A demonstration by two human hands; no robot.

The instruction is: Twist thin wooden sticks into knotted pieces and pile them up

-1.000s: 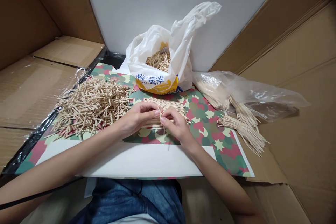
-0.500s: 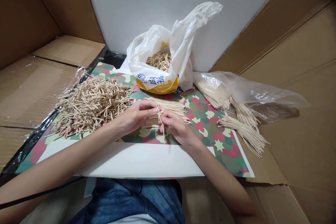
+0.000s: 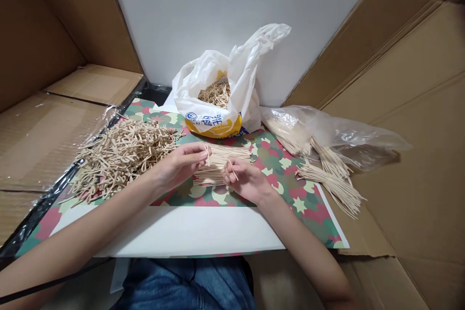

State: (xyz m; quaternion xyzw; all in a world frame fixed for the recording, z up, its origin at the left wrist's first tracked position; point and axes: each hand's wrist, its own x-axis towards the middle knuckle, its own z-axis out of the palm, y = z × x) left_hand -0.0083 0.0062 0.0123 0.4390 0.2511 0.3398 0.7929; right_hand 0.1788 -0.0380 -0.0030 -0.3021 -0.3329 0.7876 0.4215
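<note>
My left hand (image 3: 179, 164) pinches a small knotted beige strip (image 3: 207, 153) between thumb and fingertips. My right hand (image 3: 245, 178) is closed, with a thin beige strip (image 3: 233, 171) pinched in its fingers. Both hands hover over a flat bundle of straight beige strips (image 3: 221, 167) lying on a camouflage-patterned sheet (image 3: 286, 174). A big pile of knotted strips (image 3: 123, 152) lies just left of my left hand.
A white and yellow plastic bag (image 3: 218, 97) holding more knotted strips stands at the back. A clear plastic bag (image 3: 327, 131) and loose bundles of straight strips (image 3: 334, 181) lie to the right. Cardboard walls surround the work area.
My hands have drawn apart: the left now carries the knotted piece toward the left, and the long dangling strip end is gone. The camera has tilted slightly up.
</note>
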